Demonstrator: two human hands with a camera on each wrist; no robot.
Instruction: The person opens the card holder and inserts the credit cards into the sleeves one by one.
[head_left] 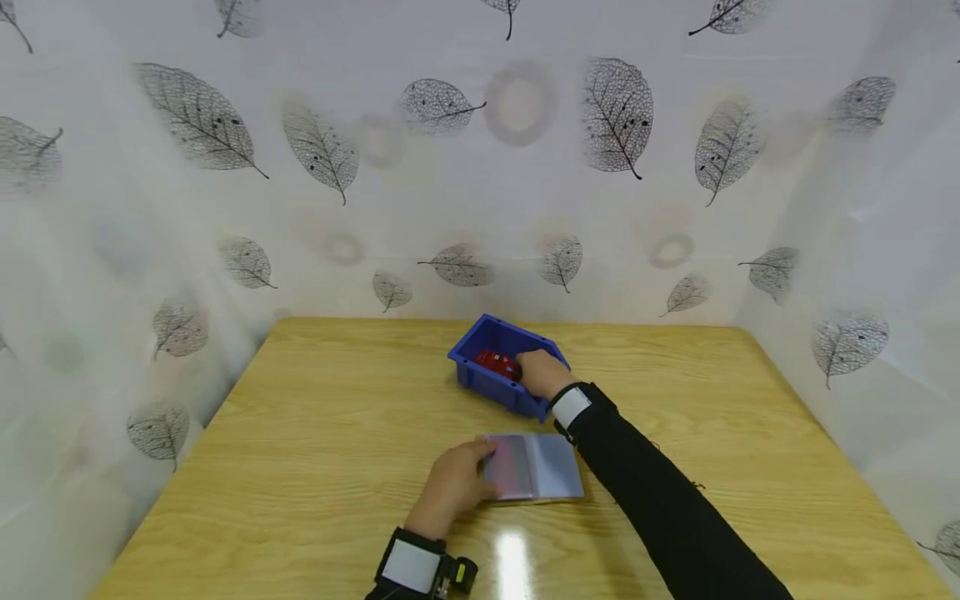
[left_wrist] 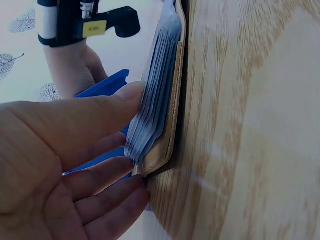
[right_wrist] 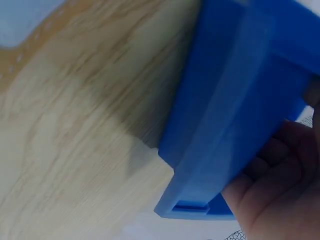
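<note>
An open card holder (head_left: 557, 467) with clear plastic sleeves and a tan stitched cover (left_wrist: 172, 120) lies on the table. My left hand (head_left: 454, 477) holds its left side, the thumb (left_wrist: 112, 104) on the sleeves and the fingers along the cover's edge. Pinkish red shows through the left-hand sleeve. Behind the holder stands a blue plastic bin (head_left: 487, 382), with red cards (head_left: 497, 363) inside. My right hand (head_left: 542, 372) reaches over the near right wall into the bin, fingers curled (right_wrist: 272, 157) beside the cards. The bin wall hides its fingertips, so I cannot tell whether they grip a card.
The wood-grain table (head_left: 337, 417) runs back to a whitish curtain (head_left: 450, 192) printed with dark leaves, which also flanks both sides. My right sleeve (head_left: 652, 492) passes above the table, just right of the card holder.
</note>
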